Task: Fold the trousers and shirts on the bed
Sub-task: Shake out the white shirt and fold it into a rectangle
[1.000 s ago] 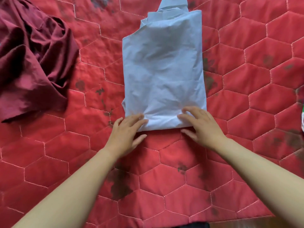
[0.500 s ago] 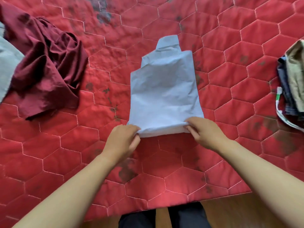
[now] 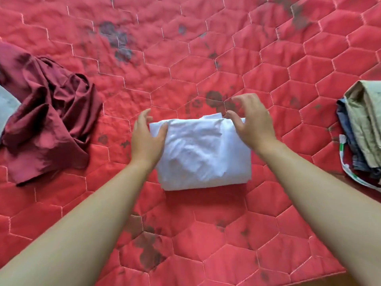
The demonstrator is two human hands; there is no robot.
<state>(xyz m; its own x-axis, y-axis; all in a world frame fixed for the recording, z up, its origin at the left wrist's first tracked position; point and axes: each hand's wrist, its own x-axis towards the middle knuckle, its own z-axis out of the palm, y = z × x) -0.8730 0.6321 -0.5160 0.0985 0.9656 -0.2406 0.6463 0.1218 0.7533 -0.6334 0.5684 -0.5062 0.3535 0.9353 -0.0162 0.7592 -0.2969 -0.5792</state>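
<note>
a red quilted bedspread (image 3: pixel 206 58) with hexagon stitching and dark blotches fills the view, running off every edge. at the left lies a crumpled maroon garment (image 3: pixel 47 124), its upper end cut off by the frame, with a sliver of grey cloth (image 3: pixel 7 108) beside it – too little shows to name it. at the right edge sits a stack of folded clothes (image 3: pixel 362 131), partly out of view. in the middle lies a pale blue shirt (image 3: pixel 202 155) folded into a compact rectangle. the left hand (image 3: pixel 146 139) rests on its left edge, fingers loose, not clamped; the right hand (image 3: pixel 250 120) hovers over its far right corner – fingers spread and curled, holding nothing.
</note>
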